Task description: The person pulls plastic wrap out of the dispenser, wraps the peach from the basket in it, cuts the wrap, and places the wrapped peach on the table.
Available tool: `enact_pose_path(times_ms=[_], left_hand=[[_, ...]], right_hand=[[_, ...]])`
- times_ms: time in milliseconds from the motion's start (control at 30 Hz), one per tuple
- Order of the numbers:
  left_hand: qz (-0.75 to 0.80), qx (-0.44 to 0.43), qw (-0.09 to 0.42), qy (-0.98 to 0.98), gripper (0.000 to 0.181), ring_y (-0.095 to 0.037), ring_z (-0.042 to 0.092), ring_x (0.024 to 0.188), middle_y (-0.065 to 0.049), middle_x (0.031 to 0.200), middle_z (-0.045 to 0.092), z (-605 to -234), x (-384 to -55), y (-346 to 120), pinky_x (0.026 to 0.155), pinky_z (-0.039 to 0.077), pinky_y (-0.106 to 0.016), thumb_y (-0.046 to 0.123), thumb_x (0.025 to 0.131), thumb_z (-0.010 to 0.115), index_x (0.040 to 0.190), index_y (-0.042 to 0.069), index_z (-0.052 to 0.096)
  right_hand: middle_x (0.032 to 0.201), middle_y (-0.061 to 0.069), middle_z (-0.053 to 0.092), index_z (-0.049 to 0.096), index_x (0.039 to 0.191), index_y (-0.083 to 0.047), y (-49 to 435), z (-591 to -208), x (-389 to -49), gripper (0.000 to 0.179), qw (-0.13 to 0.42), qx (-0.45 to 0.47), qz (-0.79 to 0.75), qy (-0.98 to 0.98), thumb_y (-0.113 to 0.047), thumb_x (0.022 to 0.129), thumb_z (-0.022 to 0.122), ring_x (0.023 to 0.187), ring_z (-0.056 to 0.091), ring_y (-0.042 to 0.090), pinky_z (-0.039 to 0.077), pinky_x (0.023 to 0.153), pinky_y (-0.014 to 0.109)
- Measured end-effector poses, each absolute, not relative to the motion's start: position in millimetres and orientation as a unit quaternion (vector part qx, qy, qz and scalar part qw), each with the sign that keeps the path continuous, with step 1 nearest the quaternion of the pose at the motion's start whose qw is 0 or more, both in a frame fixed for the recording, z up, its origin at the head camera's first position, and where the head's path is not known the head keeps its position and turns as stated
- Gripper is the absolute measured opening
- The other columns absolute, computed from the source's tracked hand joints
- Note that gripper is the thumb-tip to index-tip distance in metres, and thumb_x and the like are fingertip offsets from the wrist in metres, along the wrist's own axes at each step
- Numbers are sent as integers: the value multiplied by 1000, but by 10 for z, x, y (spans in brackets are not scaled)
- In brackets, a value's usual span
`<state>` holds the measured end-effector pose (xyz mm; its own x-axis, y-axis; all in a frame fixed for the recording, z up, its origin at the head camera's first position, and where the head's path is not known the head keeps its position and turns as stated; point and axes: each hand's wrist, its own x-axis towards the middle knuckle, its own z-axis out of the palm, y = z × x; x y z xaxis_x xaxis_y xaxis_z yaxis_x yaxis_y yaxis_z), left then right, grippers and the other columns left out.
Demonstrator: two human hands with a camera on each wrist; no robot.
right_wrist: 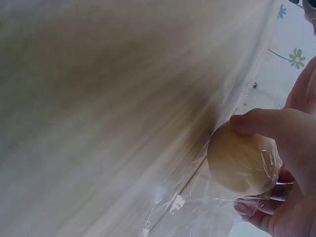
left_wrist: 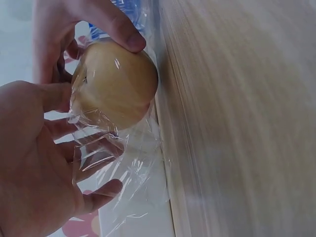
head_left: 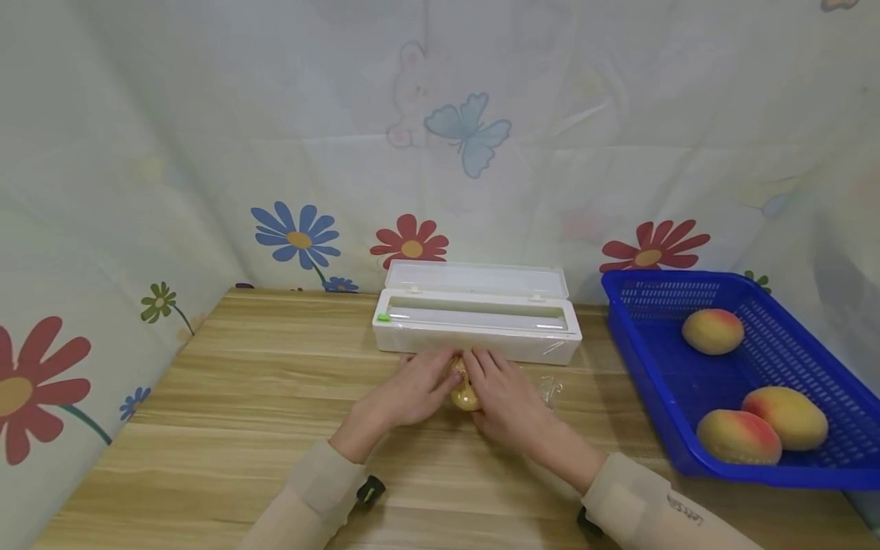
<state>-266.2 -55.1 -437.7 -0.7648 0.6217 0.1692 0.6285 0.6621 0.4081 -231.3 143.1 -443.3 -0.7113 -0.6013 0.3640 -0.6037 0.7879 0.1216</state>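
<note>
A yellow peach (head_left: 464,396) in clear plastic wrap (left_wrist: 133,170) sits on the table between both hands, before the white wrap box. My right hand (head_left: 507,397) grips the peach, its thumb lying along the fruit's side in both wrist views. At the peach's other side, my left hand (head_left: 412,388) pinches the wrap near the stem dip, its thumb against the film. The other left fingers spread behind the loose film in the left wrist view. A loose flap of wrap (head_left: 551,389) sticks out to the right of the right hand.
Behind the hands stands the white plastic wrap box (head_left: 474,345), lid (head_left: 474,279) raised, roll inside, a green slider (head_left: 383,317) at its left end. To the right, a blue basket (head_left: 639,382) holds three peaches (head_left: 739,437). A flowered curtain (head_left: 330,137) hangs behind the wooden table (head_left: 227,412).
</note>
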Motion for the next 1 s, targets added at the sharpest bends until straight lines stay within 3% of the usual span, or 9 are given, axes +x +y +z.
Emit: enact_pose_path(times_ms=[267, 367, 433, 533, 600, 867, 1000], left_hand=[[-250, -324, 30, -912, 50, -28, 39, 142, -12, 151, 44, -4397, -2712, -573, 114, 33, -54, 41, 110, 42, 148, 10, 50], [-265, -300, 84, -912, 39, -30, 46, 133, -14, 141, 50, -4404, -2743, -591, 109, 38, -55, 28, 110, 44, 141, 7, 55], [-279, -283, 137, -907, 31, -32, 50, 125, -15, 132, 54, -4396, -2768, -612, 105, 40, -54, 13, 104, 49, 133, 5, 59], [-297, -249, 202, -900, 35, -38, 51, 119, -18, 125, 55, -4384, -2811, -663, 101, 40, -55, -4, 89, 55, 122, 3, 62], [-300, -226, 216, -901, 39, -40, 49, 122, -20, 128, 54, -4369, -2835, -703, 101, 39, -56, -9, 85, 56, 121, 3, 62], [-270, -154, 128, -942, 75, -43, 20, 147, -26, 157, 27, -4337, -2903, -845, 113, 23, -64, -17, 74, 60, 145, 6, 49], [-276, -134, 118, -945, 86, -46, 19, 146, -30, 157, 23, -4357, -2965, -904, 111, 29, -65, -16, 75, 66, 153, 6, 40]], right_hand=[[128, 17, 56, 47, 140, 4, 1468, -4384, -2320, 87, 172, 315, 14, -933, -28, 71, 90, 120, 55, 35, 51, 96, 50], [129, 17, 56, 47, 140, 4, 1480, -4374, -2319, 88, 172, 310, 16, -935, -30, 71, 89, 120, 55, 35, 52, 93, 50], [129, 17, 56, 47, 140, 4, 1488, -4372, -2320, 89, 177, 308, 19, -935, -31, 70, 89, 119, 56, 34, 52, 92, 50], [128, 16, 57, 48, 139, 3, 1498, -4365, -2320, 88, 180, 306, 20, -935, -32, 69, 89, 117, 56, 33, 52, 90, 49], [127, 16, 57, 48, 138, 3, 1506, -4360, -2321, 88, 182, 308, 22, -934, -32, 68, 89, 117, 55, 34, 51, 93, 49], [128, 16, 56, 48, 138, 3, 1521, -4340, -2320, 89, 192, 322, 20, -927, -33, 68, 88, 119, 52, 35, 42, 108, 49], [127, 16, 56, 47, 138, 3, 1509, -4328, -2315, 89, 187, 320, 17, -928, -35, 69, 88, 118, 52, 35, 45, 105, 49]])
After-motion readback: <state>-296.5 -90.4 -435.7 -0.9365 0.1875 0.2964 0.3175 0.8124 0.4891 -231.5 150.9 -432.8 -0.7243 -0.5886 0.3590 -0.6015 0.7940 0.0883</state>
